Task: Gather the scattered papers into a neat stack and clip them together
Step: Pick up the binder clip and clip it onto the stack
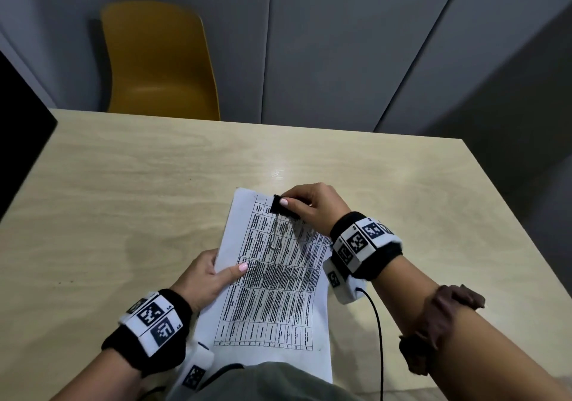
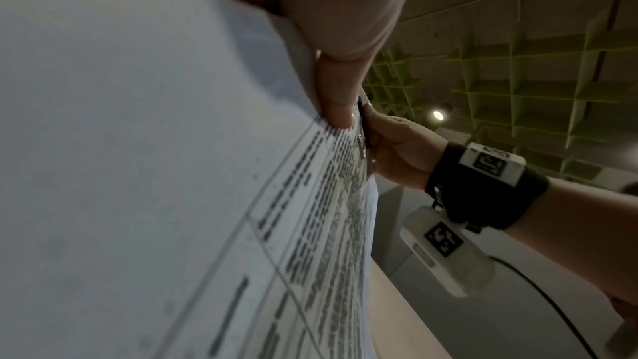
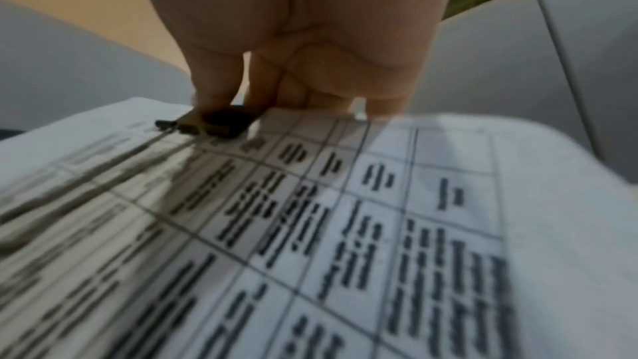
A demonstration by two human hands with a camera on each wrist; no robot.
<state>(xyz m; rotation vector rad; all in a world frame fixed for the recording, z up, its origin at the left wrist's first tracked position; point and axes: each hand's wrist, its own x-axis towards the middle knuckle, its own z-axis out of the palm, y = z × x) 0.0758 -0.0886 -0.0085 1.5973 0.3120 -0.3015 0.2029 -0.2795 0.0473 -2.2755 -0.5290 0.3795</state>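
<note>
Head view: your left hand (image 1: 205, 280) grips the stack of papers (image 1: 272, 289) at its left long edge, thumb laid flat on the printed top sheet and fingers curled beneath. The stack's long axis runs from your body toward the far side of the table (image 1: 123, 183), leaning slightly left at the far end. Its far short edge points away from you; the near end reaches over the table edge to your lap. Your right hand (image 1: 312, 207) pinches the black binder clip (image 1: 283, 205) on that far short edge, thumb on top of the clip body. A wire handle of the clip lies folded flat on the sheet, pointing back toward your left grip. The clip sits well forward of the left thumb and just right of the stack's centre line. A yellow chair (image 1: 158, 60) stands beyond the table.

Left wrist view: your thumb (image 2: 336, 86) presses on the paper surface, and the sheet extends beyond it to the right hand (image 2: 397, 152), which closes on the clip at the far edge.

Right wrist view: your fingers (image 3: 214, 78) descend onto the clip (image 3: 224, 122) at the paper edge directly below the grip. The printed table spreads back toward the camera, blurred.
</note>
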